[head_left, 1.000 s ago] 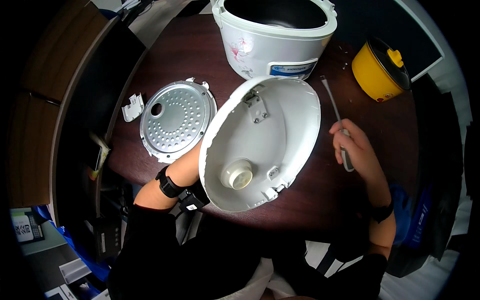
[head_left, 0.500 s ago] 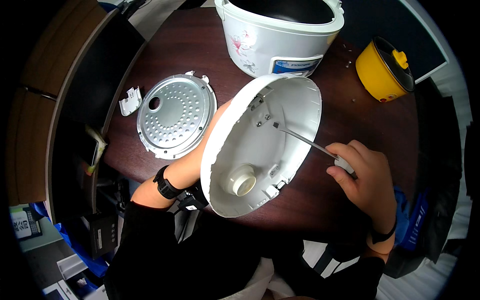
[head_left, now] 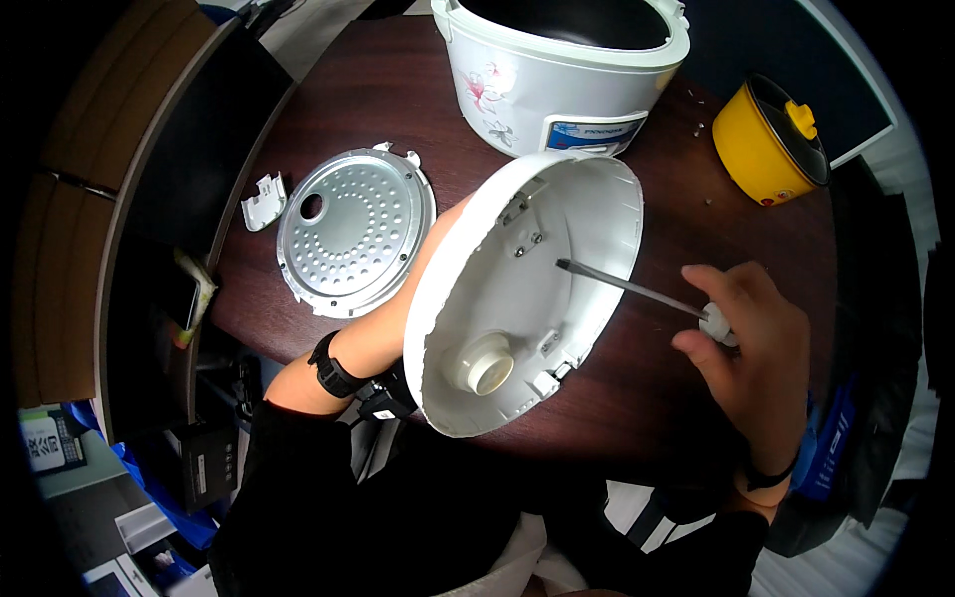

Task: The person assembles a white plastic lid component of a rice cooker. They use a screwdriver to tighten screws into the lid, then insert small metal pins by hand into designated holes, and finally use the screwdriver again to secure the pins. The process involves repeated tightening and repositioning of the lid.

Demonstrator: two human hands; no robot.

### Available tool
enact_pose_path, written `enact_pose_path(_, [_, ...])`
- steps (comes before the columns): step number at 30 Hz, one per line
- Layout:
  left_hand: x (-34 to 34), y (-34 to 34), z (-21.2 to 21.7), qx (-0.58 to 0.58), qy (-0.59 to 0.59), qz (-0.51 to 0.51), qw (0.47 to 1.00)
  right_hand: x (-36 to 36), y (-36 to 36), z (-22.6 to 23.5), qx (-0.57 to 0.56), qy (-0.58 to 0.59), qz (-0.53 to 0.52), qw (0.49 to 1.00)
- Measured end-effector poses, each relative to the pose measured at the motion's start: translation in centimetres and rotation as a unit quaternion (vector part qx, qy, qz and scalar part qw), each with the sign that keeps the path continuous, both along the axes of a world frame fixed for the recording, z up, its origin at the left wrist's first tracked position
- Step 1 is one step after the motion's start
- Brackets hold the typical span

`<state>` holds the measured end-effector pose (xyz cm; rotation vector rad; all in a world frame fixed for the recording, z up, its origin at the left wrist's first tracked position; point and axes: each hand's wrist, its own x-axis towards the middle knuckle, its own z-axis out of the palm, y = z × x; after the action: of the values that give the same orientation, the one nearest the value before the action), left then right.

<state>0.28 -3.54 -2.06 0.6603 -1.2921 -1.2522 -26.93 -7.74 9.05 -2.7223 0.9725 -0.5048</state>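
Note:
My left hand (head_left: 445, 231) holds a white rice cooker lid (head_left: 532, 308) up from behind, its inner side facing me; the lid hides the fingers. Two screws (head_left: 527, 245) show inside it near a hinge-like fitting, and a round cream-coloured collar (head_left: 487, 364) stands out lower down. My right hand (head_left: 751, 343) is closed round the white handle of a screwdriver (head_left: 637, 288). Its flat tip points into the lid, a little right of the screws and apart from them.
Left of the lid lie a round dimpled metal plate (head_left: 358, 234) and a small white plastic piece (head_left: 265, 203). The rice cooker body (head_left: 537, 99) stands open behind. A yellow pot (head_left: 761, 149) and several small loose parts sit at the right on the dark wooden table (head_left: 676, 219).
My right hand has drawn back to the right with the screwdriver, and its tip is farther from the screws. The thumb and index finger have spread a little. The lid stays almost where it was.

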Motion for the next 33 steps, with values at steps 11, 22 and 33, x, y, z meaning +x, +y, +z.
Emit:
enact_pose_path(11, [0.2, 0.2, -0.4, -0.002, -0.002, 0.005, 1.000, -1.3, -0.2, 0.3, 0.091, -0.011, 0.004, 0.996])
enact_pose_path(22, [0.4, 0.2, -0.4, -0.003, -0.001, 0.002, 1.000, -0.3, -0.1, -0.1, -0.021, -0.024, 0.054, 0.998])
enact_pose_path(33, [0.0, -0.1, -0.1, -0.005, -0.001, -0.004, 1.000, -0.5, 0.4, 0.6, -0.064, 0.010, 0.054, 0.996])
